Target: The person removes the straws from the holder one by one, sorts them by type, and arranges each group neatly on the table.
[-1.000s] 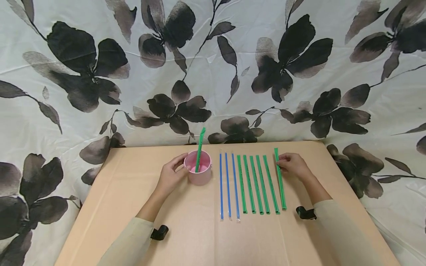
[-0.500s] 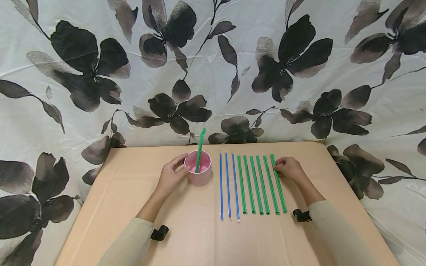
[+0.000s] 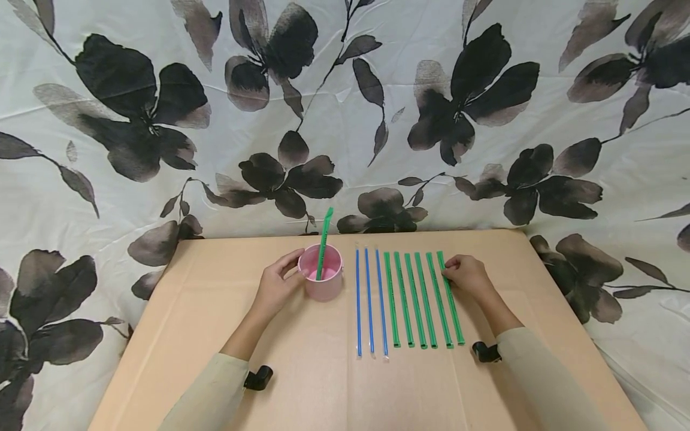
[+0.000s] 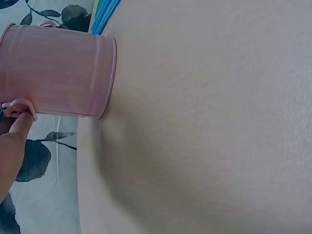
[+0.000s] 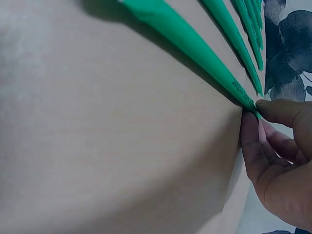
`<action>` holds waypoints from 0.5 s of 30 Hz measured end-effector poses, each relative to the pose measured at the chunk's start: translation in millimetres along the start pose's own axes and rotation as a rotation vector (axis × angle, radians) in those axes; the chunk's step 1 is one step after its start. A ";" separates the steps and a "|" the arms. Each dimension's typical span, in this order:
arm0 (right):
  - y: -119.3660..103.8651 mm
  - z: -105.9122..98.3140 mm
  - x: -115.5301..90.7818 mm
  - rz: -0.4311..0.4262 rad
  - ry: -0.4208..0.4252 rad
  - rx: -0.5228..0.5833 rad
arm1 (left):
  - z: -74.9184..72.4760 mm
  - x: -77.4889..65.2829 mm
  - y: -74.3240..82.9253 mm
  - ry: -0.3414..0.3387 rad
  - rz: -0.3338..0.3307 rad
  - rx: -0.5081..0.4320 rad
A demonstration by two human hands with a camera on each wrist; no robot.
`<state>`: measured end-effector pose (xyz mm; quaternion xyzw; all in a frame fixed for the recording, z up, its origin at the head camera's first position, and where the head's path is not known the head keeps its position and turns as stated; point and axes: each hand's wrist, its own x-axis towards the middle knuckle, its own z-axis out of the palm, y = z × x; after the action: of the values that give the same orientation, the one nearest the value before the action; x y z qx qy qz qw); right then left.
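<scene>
My left hand (image 3: 277, 284) holds the side of a small pink pail (image 3: 324, 288), which stands upright on the table. In the left wrist view, fingers of that hand (image 4: 13, 146) are at the pail's small side handle (image 4: 22, 103). One green-wrapped straw (image 3: 325, 239) leans inside the pail, its top sticking out above the rim. With thumb and fingertips, my right hand (image 3: 470, 276) pinches the rightmost green-wrapped straw (image 3: 454, 308) near its far end. That straw (image 5: 190, 46) lies at the end of a row, printed lettering showing on its wrapper.
Left of the held straw, several more green-wrapped straws (image 3: 418, 299) lie side by side. Three thin blue straws (image 3: 369, 305) in clear wrappers lie between them and the pail. Behind the light-brown table (image 3: 302, 383) hangs a flowered cloth (image 3: 345, 120).
My right hand has moved the rightmost green straw left and slightly nearer, laying it beside the row. In the last half second it hardly moves. My left hand and the pail stay put.
</scene>
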<state>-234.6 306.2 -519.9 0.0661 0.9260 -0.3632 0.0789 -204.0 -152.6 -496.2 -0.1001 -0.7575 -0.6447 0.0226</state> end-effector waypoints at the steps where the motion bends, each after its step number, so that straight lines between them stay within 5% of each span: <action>1: -0.1 0.1 -0.3 -0.004 0.002 -0.005 | 0.1 -0.2 0.1 0.001 -0.002 0.000; 15: 4.3 2.0 -2.7 -0.015 0.013 -0.016 | 0.4 0.0 -1.7 0.006 0.009 0.003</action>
<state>-230.9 307.9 -523.7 0.0608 0.9299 -0.3558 0.0709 -204.2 -152.5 -498.0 -0.1015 -0.7580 -0.6437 0.0281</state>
